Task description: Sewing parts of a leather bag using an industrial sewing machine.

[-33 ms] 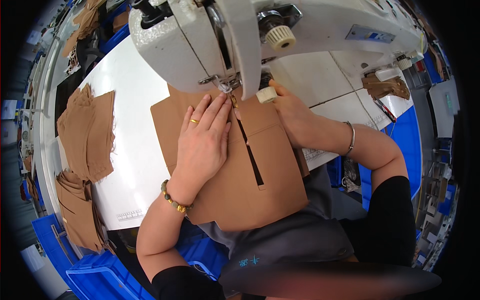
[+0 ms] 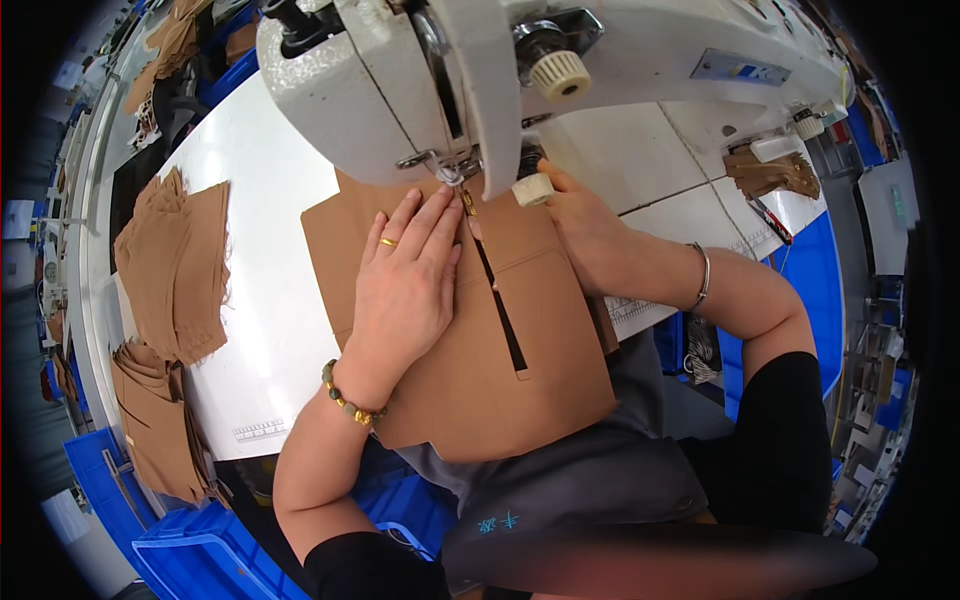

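A brown panel (image 2: 530, 330) with a long dark slit lies under the needle of a white sewing machine (image 2: 320, 75). A small gold zipper piece (image 2: 470, 205) shows at the slit's upper end, beside the presser foot (image 2: 452, 170). My left hand (image 2: 405, 290) lies on the panel with fingers stretched out, their tips just left of the presser foot. My right hand (image 2: 590, 230) is curled at the panel's right edge, fingers closed on it and partly hidden behind the cream knob (image 2: 533, 190).
Stacks of brown pieces (image 2: 170, 270) lie on the white table (image 2: 265, 330) at left. A brown scrap bundle (image 2: 770, 170) and a pen-like tool (image 2: 768, 218) are at right. Blue bins (image 2: 200, 545) stand below the table's left edge, another (image 2: 800, 260) at right.
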The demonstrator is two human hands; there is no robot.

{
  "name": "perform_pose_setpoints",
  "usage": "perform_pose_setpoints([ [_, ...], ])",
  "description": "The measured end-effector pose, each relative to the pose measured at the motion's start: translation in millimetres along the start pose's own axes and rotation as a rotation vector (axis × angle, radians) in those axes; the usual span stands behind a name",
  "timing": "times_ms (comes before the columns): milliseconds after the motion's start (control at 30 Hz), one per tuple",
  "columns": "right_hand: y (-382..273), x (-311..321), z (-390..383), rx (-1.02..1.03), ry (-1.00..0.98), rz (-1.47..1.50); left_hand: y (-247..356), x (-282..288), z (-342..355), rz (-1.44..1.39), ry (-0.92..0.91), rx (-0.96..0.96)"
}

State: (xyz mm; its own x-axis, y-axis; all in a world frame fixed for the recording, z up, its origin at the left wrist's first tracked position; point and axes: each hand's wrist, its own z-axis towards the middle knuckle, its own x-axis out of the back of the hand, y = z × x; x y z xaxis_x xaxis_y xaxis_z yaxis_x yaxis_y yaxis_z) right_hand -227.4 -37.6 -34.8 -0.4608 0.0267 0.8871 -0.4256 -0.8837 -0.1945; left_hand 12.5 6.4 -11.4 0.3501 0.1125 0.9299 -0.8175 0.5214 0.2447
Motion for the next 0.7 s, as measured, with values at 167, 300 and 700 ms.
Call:
perform_pose_setpoints([
  [167,2.8,-1.6,-2.9,0.003,0.003,0.027,-0.3,0.0,0.8,0.001,0.004,-0.011],
  [300,4.4,-4.0,-3.1,-0.002,0.011,0.03,0.8,2.3,2.0,0.027,-0.006,-0.016],
  [700,-6.2,-3.0,-8.0,-0.041,0.047,-0.066,3.9,11.0,14.3,0.122,-0.001,-0.068],
])
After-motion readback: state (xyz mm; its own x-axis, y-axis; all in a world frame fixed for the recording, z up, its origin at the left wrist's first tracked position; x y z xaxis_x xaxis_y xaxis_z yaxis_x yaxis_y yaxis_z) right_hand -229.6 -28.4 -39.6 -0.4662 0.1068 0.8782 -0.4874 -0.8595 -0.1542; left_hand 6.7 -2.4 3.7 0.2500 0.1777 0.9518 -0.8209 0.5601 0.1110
